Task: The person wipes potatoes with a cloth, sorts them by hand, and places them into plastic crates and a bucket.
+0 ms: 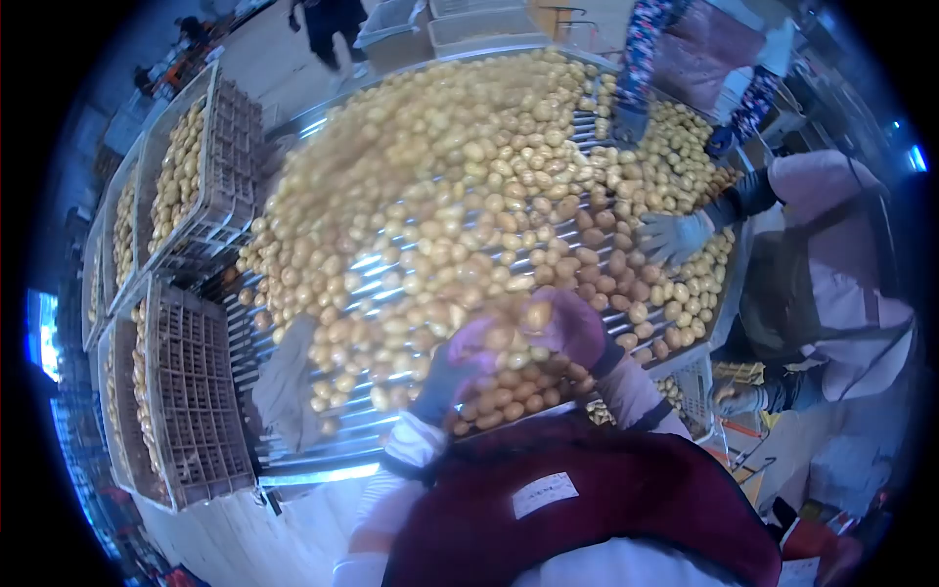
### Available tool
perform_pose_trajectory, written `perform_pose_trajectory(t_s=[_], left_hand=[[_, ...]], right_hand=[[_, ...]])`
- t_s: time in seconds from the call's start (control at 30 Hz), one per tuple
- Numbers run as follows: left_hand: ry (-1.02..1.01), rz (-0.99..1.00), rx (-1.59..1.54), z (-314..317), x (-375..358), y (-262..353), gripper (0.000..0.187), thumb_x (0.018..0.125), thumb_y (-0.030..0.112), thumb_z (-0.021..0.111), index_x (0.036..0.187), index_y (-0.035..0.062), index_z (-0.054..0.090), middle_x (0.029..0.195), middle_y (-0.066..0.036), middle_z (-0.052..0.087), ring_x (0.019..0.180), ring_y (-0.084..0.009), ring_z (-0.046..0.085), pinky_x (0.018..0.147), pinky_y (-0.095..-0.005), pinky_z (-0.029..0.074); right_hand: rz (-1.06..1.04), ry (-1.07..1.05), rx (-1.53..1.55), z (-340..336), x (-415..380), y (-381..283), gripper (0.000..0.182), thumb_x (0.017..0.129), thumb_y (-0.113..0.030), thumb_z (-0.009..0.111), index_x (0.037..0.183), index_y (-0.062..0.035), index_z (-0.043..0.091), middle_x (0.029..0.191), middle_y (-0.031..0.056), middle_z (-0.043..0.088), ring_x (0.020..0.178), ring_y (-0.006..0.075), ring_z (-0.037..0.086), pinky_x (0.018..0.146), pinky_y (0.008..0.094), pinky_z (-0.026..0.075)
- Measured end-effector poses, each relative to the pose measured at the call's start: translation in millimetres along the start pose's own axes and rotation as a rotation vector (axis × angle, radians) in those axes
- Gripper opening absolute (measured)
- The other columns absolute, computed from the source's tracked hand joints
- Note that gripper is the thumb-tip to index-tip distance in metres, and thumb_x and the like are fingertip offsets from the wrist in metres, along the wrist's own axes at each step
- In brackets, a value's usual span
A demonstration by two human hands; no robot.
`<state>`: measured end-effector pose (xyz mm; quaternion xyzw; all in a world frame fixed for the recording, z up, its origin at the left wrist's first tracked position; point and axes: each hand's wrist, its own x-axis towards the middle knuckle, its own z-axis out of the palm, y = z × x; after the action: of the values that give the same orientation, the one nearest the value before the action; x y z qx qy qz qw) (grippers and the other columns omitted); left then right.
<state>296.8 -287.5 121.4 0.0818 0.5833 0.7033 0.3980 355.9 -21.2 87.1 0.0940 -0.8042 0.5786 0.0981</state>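
Observation:
Small, round, yellow-brown produce that looks like potatoes covers a slatted metal sorting table. My left hand, in a pink and grey glove, curls by a potato at the near side. Close beside it, my right hand, in a pinkish-purple glove, has its fingers around another potato. Both hands are somewhat blurred. Below them, browner potatoes are heaped against the table's near edge, in front of my dark red apron.
Plastic crates of potatoes stand along the left. A grey cloth lies on the slats. At right, a co-worker's gloved hand rests among potatoes; another co-worker's hand is beyond. Pale bins stand behind the table.

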Motion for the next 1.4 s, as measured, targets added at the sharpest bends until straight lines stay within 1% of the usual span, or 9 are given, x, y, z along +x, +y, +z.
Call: perform_pose_trajectory(t_s=[0.37,0.5,0.53,0.67,0.77,0.9,1.0,1.2,1.4], left_hand=[[-0.341,-0.047,0.012,125.7,3.6,40.4,0.045,0.102,0.035,0.054,0.140,0.0116,0.046,0.127,-0.009,0.059,0.116,-0.0246,0.061,0.101,-0.0480,0.051],[-0.500,0.810,1.092,155.0,5.4,2.9,0.053,0.095,0.029,0.061,0.142,0.0083,0.048,0.141,-0.015,0.051,0.132,-0.0317,0.048,0.117,-0.0512,0.027],[-0.542,1.019,1.212,156.7,6.1,-1.1,0.055,0.091,0.023,0.067,0.141,0.0076,0.050,0.144,-0.017,0.049,0.138,-0.0343,0.043,0.122,-0.0514,0.018],[-0.464,0.390,0.763,113.6,11.6,17.5,0.063,0.092,0.032,0.066,0.146,0.0065,0.048,0.149,-0.019,0.046,0.145,-0.0365,0.035,0.121,-0.0520,0.021],[0.013,0.715,1.136,18.1,21.5,-4.2,0.063,0.088,0.015,0.066,0.145,0.0023,0.044,0.139,-0.016,0.052,0.130,-0.0334,0.049,0.110,-0.0462,0.037],[0.537,0.559,1.031,-87.8,-17.7,1.7,0.063,0.093,0.012,0.063,0.150,0.0017,0.038,0.150,-0.017,0.045,0.139,-0.0304,0.042,0.113,-0.0447,0.037],[0.618,0.537,1.460,-139.9,-43.9,-19.9,0.073,0.096,0.041,0.062,0.153,0.0039,0.036,0.158,-0.023,0.034,0.146,-0.0421,0.031,0.119,-0.0541,0.023],[0.500,0.233,1.676,-102.7,-45.7,-63.3,0.088,0.090,0.051,0.064,0.154,0.0012,0.032,0.159,-0.023,0.031,0.149,-0.0411,0.024,0.120,-0.0656,0.006],[0.563,0.182,1.607,-95.5,-46.0,-65.1,0.091,0.086,0.053,0.066,0.155,0.0047,0.031,0.158,-0.022,0.032,0.148,-0.0406,0.027,0.118,-0.0679,0.005]], right_hand=[[0.534,0.211,1.585,-6.1,-78.5,-56.5,0.064,0.105,-0.052,0.037,0.143,-0.0025,0.047,0.134,0.0147,0.059,0.111,0.0270,0.063,0.092,0.0388,0.053],[0.412,0.484,1.505,-7.0,-115.2,-58.1,0.066,0.104,-0.055,0.038,0.133,0.0023,0.053,0.132,0.0182,0.060,0.113,0.0257,0.062,0.085,0.0385,0.056],[0.348,0.463,0.670,-13.5,-132.3,-47.8,0.065,0.103,-0.054,0.038,0.128,0.0027,0.056,0.126,0.0175,0.063,0.108,0.0250,0.064,0.081,0.0353,0.056],[0.427,0.923,1.129,-52.5,-272.7,-46.4,0.041,0.102,-0.043,0.047,0.107,-0.0032,0.056,0.105,0.0089,0.065,0.090,0.0207,0.061,0.073,0.0325,0.044],[0.451,1.159,1.322,-74.3,-392.3,-68.2,0.044,0.097,-0.052,0.055,0.109,-0.0094,0.058,0.104,0.0095,0.064,0.095,0.0222,0.062,0.058,0.0289,0.053],[1.156,1.865,0.721,-82.7,-611.7,-17.8,0.055,0.099,-0.047,0.056,0.138,-0.0084,0.053,0.132,0.0150,0.060,0.111,0.0312,0.061,0.093,0.0471,0.052],[1.313,1.150,-1.126,-74.0,-538.3,-0.4,0.049,0.098,-0.038,0.059,0.130,-0.0014,0.060,0.118,0.0163,0.068,0.110,0.0365,0.063,0.099,0.0467,0.049],[0.651,0.587,-0.061,5.1,-119.1,16.5,0.043,0.091,-0.010,0.066,0.133,-0.0046,0.059,0.127,0.0105,0.063,0.108,0.0226,0.063,0.092,0.0358,0.052],[0.258,0.159,-0.479,59.4,29.6,30.3,0.036,0.090,-0.027,0.070,0.121,-0.0097,0.064,0.102,0.0141,0.062,0.078,0.0286,0.063,0.068,0.0409,0.052]])
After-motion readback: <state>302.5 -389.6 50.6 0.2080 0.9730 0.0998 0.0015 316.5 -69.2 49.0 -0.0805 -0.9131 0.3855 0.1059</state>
